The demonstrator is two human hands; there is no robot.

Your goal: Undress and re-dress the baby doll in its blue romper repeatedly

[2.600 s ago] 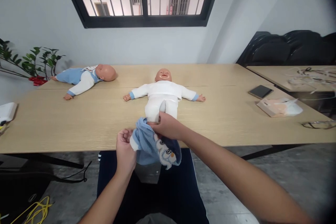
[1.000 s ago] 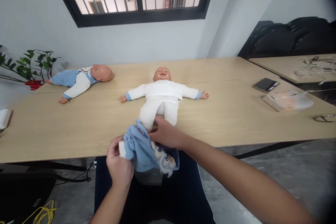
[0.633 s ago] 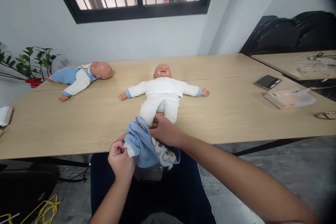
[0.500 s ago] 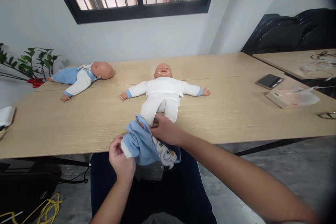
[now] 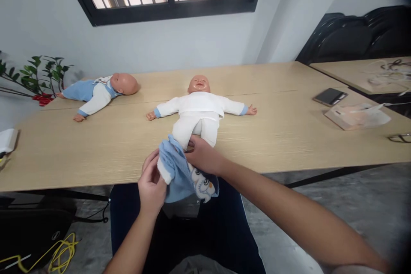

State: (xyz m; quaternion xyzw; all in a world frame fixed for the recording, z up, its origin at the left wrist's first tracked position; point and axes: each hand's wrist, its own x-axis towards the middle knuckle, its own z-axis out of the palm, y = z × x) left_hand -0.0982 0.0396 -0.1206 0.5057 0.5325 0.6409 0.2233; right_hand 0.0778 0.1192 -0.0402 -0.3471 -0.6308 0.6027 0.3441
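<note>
A baby doll (image 5: 201, 105) in a white top with blue cuffs lies face up on the table, arms spread, its white legs toward me. My left hand (image 5: 152, 184) grips the white edge of a blue garment (image 5: 180, 180) that bears an owl-like picture. The garment hangs over the table's front edge, below the doll's left-side leg. My right hand (image 5: 203, 154) is closed at the end of that leg, beside the garment's upper part; its fingertips are partly hidden, and I cannot make out exactly what they pinch.
Another doll (image 5: 96, 94) in blue and white lies at the back left of the table (image 5: 96, 150), near a plant (image 5: 45, 75). On the right are a phone (image 5: 330, 96), a tissue pack (image 5: 356, 116) and glasses (image 5: 401, 138). A white box (image 5: 8, 140) sits far left.
My left hand has moved slightly right and up, bringing the garment's white edge closer to the doll's leg. The garment is more bunched. My right hand has barely moved.
</note>
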